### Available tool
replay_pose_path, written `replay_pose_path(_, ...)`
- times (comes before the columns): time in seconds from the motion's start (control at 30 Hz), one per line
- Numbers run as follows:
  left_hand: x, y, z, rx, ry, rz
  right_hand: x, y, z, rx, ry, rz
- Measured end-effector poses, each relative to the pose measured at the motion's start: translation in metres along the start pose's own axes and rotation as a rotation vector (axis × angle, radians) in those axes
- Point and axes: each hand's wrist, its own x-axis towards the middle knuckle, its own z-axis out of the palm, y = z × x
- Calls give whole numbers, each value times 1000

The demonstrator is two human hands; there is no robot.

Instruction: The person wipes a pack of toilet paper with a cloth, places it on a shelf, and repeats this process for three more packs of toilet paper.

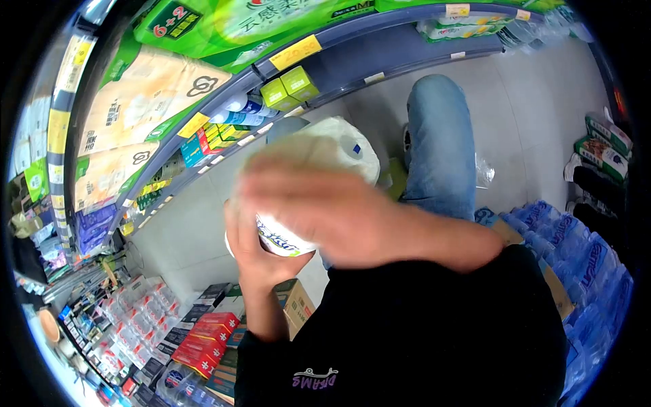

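Note:
My left hand (254,254) is wrapped around a white container (281,237) with dark printing and a green mark on its side. Over the top of that container lies my right hand (319,210), its fingers smeared by motion, and it hides much of the container. Just beyond the hands is a crumpled white plastic bag (356,149) with a small dark blue mark, partly covered by my right hand.
A shelf (339,54) curves along the left and far side, with large green tissue packs (244,27) and small green boxes (290,88). My bent knee (441,129) is at right. Blue-wrapped bottles (576,264) stand behind it; red boxes (207,342) and bottle packs (142,312) fill the lower left.

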Motion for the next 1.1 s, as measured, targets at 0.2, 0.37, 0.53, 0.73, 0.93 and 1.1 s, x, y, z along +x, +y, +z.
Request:
replay_pose_path(0.2, 59, 50, -26, -30, 35, -36, 4, 13, -8, -26, -18, -38)
replay_pose_path(0.37, 56, 48, -26, 16, 42, -25, -35, 86, -29, -95, 151, 399)
replay_pose_path(0.53, 65, 57, -19, 25, 10, 11, -31, 44, -19, 0, 249, 310)
replay_pose_path(0.73, 41, 24, -24, 7, -157, 88, -16, -12, 0, 37, 126, -74)
replay_pose_path(0.93, 62, 49, -24, 7, -11, 30, -59, 75, -25, 23, 240, 439)
replay_pose_path(1.1, 71, 54, -19, -115, -41, -14, -40, 13, -12, 41, 236, 232)
